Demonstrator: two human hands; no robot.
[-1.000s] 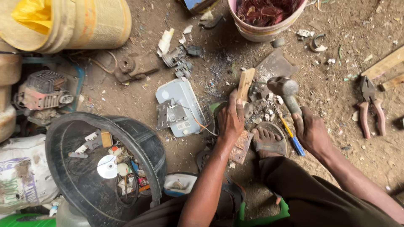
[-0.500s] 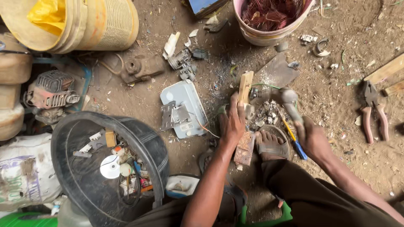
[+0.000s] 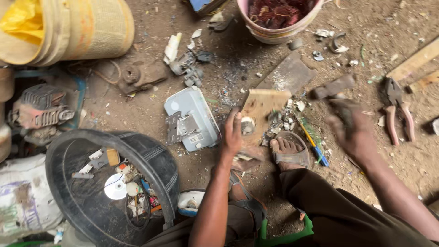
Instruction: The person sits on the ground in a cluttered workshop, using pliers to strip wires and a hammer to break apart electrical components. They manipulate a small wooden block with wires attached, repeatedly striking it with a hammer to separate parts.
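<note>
1. The left hand (image 3: pixel 232 132) lies on the edge of a wooden block (image 3: pixel 260 112) on the dirt floor (image 3: pixel 151 110). Its fingers are bent over a small round part (image 3: pixel 247 126) on the block. It looks like the hand holds the part there so it does not slip.
2. The right hand (image 3: pixel 354 132) is closed around the handle of a hammer (image 3: pixel 333 88). The hammer is up in the air, to the right of the block and not touching it. The hand and hammer are blurry, so the grip is hard to see well.
3. A foot in a sandal (image 3: pixel 289 153) rests just below the block, next to small broken bits (image 3: pixel 287 120). It may help keep the block from sliding.
4. A grey metal box (image 3: pixel 191 120) lies just left of the left hand. Red-handled pliers (image 3: pixel 398 110) lie well off to the right. A screwdriver (image 3: pixel 313 142) lies beside the foot.
5. A black tub (image 3: pixel 155 158) with a shiny disc (image 3: pixel 115 186) and odd scraps sits at the lower left. A pink bucket (image 3: pixel 279 32) of dark red stuff is at the top, and its far side is cut off.
6. The yellow basket (image 3: pixel 91 32) and the old engine (image 3: pixel 41 110) at the left are only partly in the picture. The round part is mostly hidden by fingers, so I cannot tell what it is.
</note>
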